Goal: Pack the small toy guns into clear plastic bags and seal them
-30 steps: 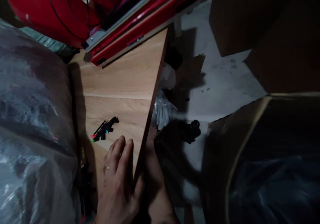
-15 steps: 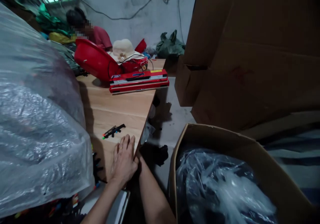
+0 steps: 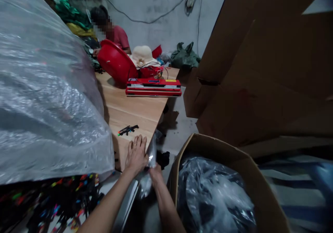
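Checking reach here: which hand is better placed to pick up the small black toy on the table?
Left, probably. The left hand lies flat on the table, just short of the toy. The right hand is off the table edge, holding a clear plastic bag.

Left hand (image 3: 135,154) flat — right hand (image 3: 155,171) clenched

Red basin (image 3: 116,62), red sealer (image 3: 153,86) and straw hat (image 3: 142,55) on the far tabletop (image 3: 135,110).

Wood, film and card at the workbench

The table (image 3: 135,111) is pale matt wood-grain; the big bag (image 3: 47,97) and the small bag (image 3: 151,156) are glossy, crinkled clear plastic film; the box (image 3: 226,149) is matt brown cardboard; the sealer (image 3: 153,86) is shiny red with metal strips.
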